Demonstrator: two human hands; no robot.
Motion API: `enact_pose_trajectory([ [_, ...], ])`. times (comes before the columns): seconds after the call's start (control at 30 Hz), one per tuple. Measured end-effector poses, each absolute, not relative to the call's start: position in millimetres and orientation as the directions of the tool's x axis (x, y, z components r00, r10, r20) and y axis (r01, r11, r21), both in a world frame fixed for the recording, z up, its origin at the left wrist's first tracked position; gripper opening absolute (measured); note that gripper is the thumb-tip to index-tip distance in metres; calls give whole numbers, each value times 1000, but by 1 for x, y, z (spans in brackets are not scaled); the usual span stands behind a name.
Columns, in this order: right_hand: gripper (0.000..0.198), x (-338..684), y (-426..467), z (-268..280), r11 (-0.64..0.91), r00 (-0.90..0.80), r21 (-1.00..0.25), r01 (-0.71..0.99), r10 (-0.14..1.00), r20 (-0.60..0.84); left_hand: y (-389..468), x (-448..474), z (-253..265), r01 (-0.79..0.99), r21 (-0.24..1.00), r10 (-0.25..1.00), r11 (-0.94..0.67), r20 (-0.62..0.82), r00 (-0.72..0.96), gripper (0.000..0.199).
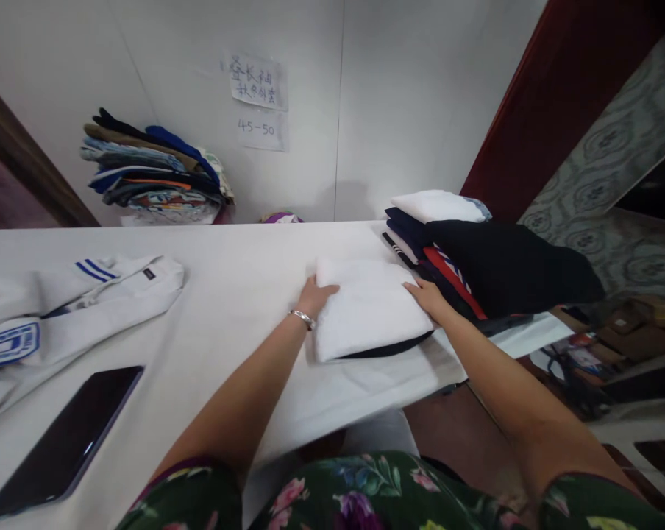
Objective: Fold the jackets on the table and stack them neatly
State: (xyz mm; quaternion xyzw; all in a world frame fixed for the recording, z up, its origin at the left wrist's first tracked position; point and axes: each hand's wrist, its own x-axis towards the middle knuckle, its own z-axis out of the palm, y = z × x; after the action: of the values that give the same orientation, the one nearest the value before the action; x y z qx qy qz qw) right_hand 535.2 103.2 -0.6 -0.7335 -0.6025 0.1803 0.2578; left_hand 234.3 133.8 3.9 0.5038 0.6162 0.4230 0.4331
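A white garment (371,305), folded into a thick, fuzzy-looking square, lies on the white table in front of me. A strip of black cloth (390,349) shows under its near edge. My left hand (315,298), with a silver bracelet at the wrist, grips the left side, thumb on top and the other fingers mostly hidden. On the opposite side, my right hand (426,297) holds the edge close to the clothes pile, its fingers partly over the top. How the fingers sit underneath cannot be seen.
To the right stands a pile of folded dark clothes (509,258) topped by a white piece (440,205). A white jacket (117,302) and a phone (68,434) lie left on the table (227,294). Behind is another clothes stack (156,165) by the wall with paper notes (259,81).
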Motion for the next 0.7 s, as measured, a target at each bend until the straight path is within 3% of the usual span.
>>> enact_pose_trajectory([
  [0.1,53,496,111,-5,-64,143,-631,773,987,76,138,190,15,228,962,982,152,-122,-141,69],
  [0.3,49,442,114,-29,-83,93,-530,844,996,-7,122,142,-13,359,896,943,263,-159,-292,61],
  [0.5,55,455,103,-22,-76,82,-413,908,997,-3,109,150,-29,495,848,958,188,-47,-284,68],
  [0.6,61,450,87,-18,126,-89,-312,942,987,131,100,154,-30,670,736,960,97,109,-258,66],
  [0.7,62,438,67,-23,371,-350,-260,891,928,126,91,155,-33,821,567,958,-64,265,-108,60],
])
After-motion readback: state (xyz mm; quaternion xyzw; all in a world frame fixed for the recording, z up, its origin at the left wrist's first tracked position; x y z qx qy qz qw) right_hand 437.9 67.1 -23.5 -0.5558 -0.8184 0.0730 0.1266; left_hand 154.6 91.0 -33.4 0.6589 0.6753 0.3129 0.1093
